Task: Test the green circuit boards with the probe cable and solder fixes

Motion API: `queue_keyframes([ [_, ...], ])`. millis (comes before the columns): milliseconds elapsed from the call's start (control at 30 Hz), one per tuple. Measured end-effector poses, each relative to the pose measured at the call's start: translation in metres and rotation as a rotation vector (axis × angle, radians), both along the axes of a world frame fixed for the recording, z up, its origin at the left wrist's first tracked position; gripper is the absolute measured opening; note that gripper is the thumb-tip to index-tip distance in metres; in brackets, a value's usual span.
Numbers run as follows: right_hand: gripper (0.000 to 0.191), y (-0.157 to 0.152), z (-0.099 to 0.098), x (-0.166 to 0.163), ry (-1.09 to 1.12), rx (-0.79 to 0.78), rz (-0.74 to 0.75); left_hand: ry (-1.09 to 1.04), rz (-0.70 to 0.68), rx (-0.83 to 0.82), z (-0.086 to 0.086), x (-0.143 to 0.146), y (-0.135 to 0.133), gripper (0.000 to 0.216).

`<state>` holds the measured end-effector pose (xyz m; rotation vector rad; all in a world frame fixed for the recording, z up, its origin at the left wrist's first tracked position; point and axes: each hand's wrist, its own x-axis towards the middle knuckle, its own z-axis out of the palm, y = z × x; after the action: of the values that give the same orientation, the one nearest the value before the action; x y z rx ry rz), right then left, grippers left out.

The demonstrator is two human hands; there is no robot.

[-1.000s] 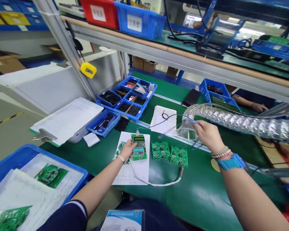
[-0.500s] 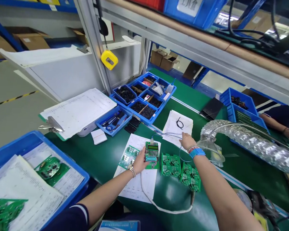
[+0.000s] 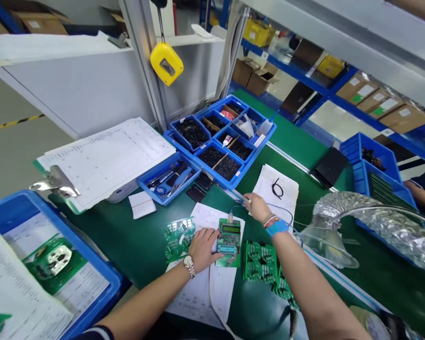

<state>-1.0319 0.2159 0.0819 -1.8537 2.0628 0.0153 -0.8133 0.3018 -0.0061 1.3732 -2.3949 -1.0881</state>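
My left hand (image 3: 202, 249) lies at the left edge of a green circuit board (image 3: 228, 243) with a small display and a blue socket, its thumb over the board. A blue cable (image 3: 285, 208) runs from the plug at the board's top to my right hand (image 3: 258, 208). The fingers of that hand are closed on the cable, though the grip is partly hidden. Under the board lie printed sheets (image 3: 212, 288). A panel of green boards (image 3: 180, 233) sits left of my left hand, and more green board panels (image 3: 259, 262) lie beneath my right forearm.
Beyond my hands stands a blue divided tray (image 3: 246, 177) of small black parts. A tool tray (image 3: 165, 200) and a clipboard (image 3: 109, 156) are to the left. At right, a foil duct (image 3: 386, 222) ends in a clear hood (image 3: 329, 243). A yellow tape measure (image 3: 166, 63) hangs above.
My right hand has moved left along the blue cable, nearer the plug. My left hand has shifted to lie flatter at the board's left edge. The camera view has also shifted.
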Motion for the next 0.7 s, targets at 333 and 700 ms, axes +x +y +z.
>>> queue_keyframes([
  [333, 0.013, -0.021, 0.000, -0.010, -0.108, -0.144, -0.178, 0.000, 0.072, -0.018, -0.004, -0.007, -0.001, 0.052],
  [700, 0.007, -0.151, 0.176, -0.076, -0.854, -0.969, -0.476, 0.022, 0.111, 0.122, -0.052, -0.006, 0.025, 0.067],
])
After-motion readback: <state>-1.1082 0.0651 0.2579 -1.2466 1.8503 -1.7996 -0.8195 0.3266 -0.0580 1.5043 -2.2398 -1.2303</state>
